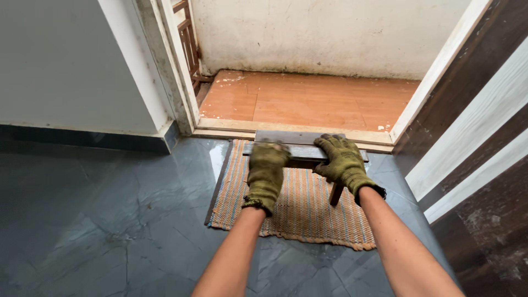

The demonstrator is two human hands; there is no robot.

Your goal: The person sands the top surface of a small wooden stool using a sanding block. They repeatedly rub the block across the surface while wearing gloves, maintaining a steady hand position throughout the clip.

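A low grey wooden stool with dark legs [304, 149] is gripped by both gloved hands, just in front of the doorway. The left hand [265, 172] is closed over its near edge, and the right hand [342, 159] is closed over its top. Under the hands, a striped woven mat [297, 212] is spread on the shiny grey floor [110, 220] (maybe slippery). The mat could be slid or bunched if the stool is dragged. No packages, labels or signs are seen near the hands.

Left hand [266, 173] blurred; its grip unclear.
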